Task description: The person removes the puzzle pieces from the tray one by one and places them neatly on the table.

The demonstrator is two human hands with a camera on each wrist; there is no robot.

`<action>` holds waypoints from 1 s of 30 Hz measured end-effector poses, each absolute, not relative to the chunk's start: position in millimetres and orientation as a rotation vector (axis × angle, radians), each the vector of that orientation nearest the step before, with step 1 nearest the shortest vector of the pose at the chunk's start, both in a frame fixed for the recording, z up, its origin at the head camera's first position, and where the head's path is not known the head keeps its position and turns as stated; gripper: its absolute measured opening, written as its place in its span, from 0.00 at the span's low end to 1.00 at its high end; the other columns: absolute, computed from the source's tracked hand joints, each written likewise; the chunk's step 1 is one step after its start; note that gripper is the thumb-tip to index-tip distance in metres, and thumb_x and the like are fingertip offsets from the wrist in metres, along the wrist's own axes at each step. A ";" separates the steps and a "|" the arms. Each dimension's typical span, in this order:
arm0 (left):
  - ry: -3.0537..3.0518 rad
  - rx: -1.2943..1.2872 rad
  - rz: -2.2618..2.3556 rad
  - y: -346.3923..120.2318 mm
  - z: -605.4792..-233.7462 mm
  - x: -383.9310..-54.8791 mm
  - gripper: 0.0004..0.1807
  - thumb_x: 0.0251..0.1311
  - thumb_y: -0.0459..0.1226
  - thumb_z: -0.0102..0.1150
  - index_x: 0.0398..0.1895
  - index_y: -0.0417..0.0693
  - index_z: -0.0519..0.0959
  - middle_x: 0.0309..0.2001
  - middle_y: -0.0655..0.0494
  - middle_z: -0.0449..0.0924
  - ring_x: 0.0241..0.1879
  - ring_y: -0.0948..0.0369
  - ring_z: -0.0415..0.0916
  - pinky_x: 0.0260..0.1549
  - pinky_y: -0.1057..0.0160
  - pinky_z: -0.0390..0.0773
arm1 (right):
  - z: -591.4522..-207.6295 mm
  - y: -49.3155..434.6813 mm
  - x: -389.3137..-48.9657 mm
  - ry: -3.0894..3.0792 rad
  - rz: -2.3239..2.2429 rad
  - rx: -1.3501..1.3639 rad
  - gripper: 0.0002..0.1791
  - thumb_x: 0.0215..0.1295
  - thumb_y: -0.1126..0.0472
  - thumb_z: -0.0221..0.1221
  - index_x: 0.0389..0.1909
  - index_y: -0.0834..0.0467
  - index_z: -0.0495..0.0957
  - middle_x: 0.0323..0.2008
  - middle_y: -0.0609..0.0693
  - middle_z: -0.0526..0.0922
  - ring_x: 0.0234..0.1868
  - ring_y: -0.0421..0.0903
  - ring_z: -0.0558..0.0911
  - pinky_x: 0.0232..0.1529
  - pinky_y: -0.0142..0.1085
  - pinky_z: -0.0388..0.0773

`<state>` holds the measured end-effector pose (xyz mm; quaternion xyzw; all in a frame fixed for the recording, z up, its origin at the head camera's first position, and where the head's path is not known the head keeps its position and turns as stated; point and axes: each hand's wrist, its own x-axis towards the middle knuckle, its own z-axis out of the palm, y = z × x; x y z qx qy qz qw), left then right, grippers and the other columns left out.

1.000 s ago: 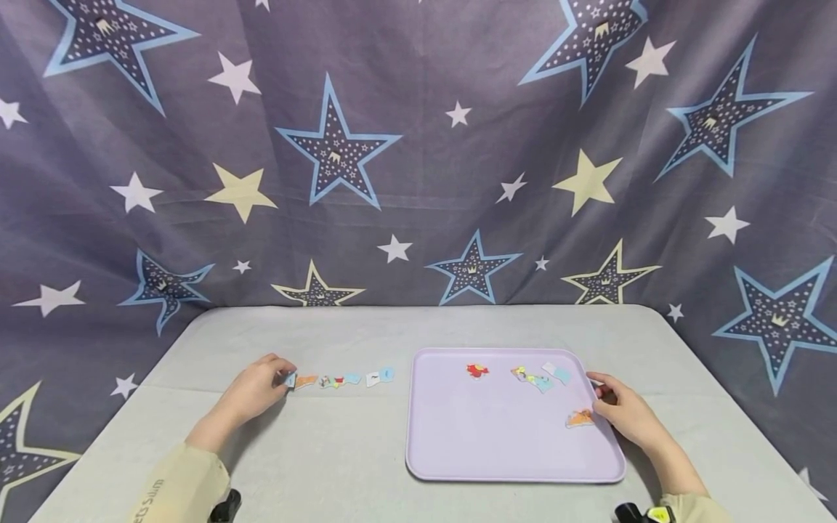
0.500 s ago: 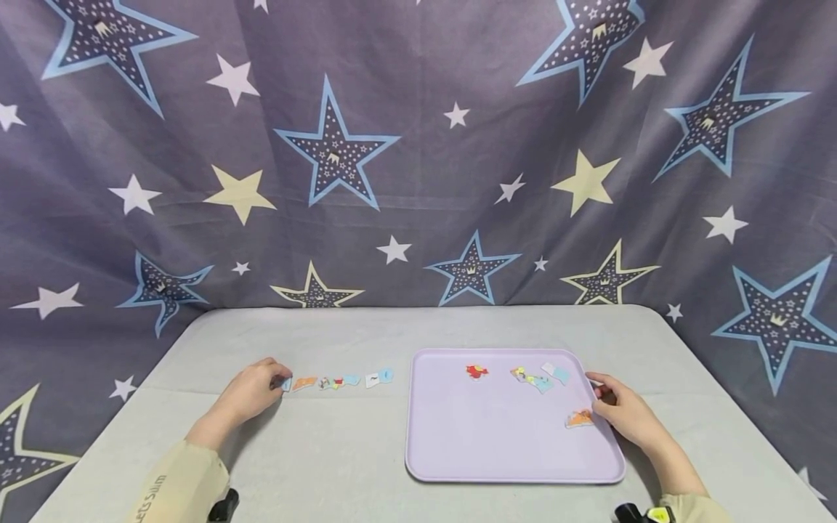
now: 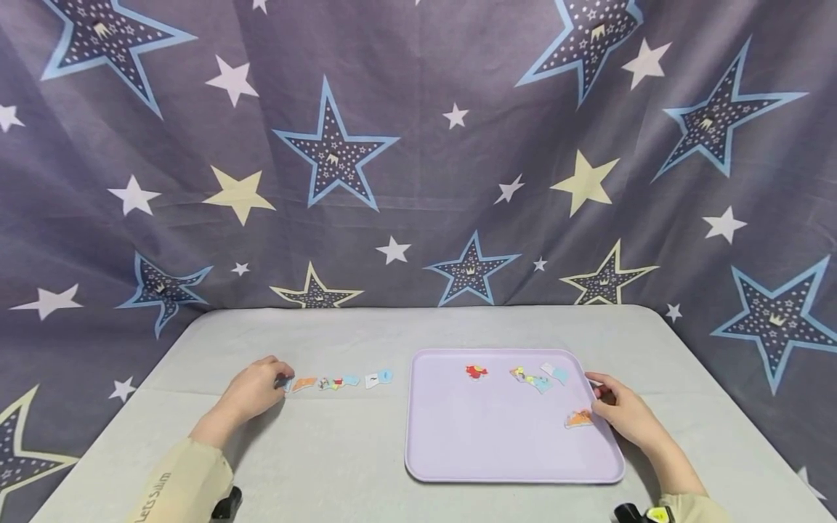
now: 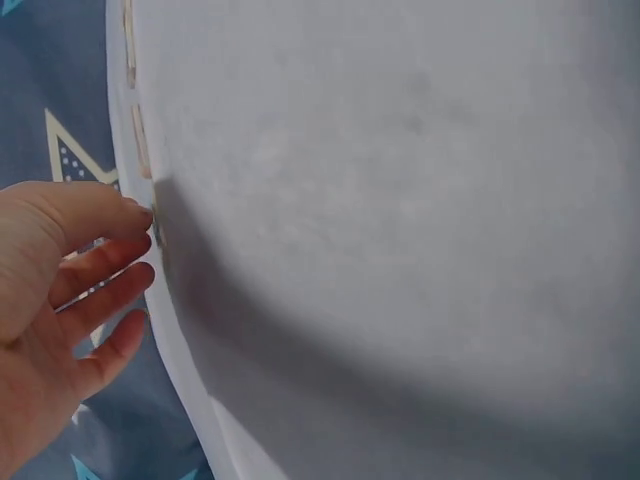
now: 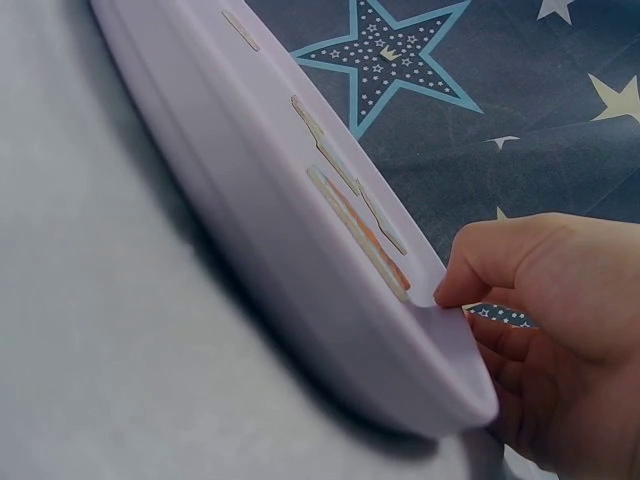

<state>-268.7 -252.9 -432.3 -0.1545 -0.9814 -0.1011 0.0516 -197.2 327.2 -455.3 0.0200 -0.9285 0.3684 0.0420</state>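
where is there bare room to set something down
Free: the near left of the purple tray, in front of the red piece; the table between left sleeve and tray, in front of the row of pieces. Crowded: the tray's far right, where pieces cluster, and its right rim, gripped by the right hand.

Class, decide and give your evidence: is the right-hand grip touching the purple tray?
Touching. The right wrist view shows the right-hand grip with its thumb over the rim of the purple tray, fingers curled outside.
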 end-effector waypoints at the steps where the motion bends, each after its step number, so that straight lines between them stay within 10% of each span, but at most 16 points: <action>1: -2.979 -0.475 -0.304 -250.8 -431.7 -269.3 0.15 0.40 0.28 0.57 0.36 0.42 0.81 0.33 0.52 0.76 0.36 0.52 0.76 0.38 0.50 0.74 | -455.4 327.2 -196.9 -2.840 1.126 0.060 0.27 0.52 0.69 0.54 0.56 0.68 0.66 0.35 0.53 0.71 0.30 0.38 0.68 0.30 0.28 0.65; 30: -2.830 -0.819 -0.600 -97.9 -420.9 -278.0 0.14 0.48 0.32 0.56 0.40 0.47 0.80 0.37 0.57 0.77 0.39 0.58 0.76 0.40 0.58 0.75 | -456.0 326.9 -197.1 -2.852 1.107 0.065 0.27 0.53 0.68 0.54 0.56 0.69 0.66 0.35 0.53 0.71 0.31 0.38 0.68 0.31 0.28 0.65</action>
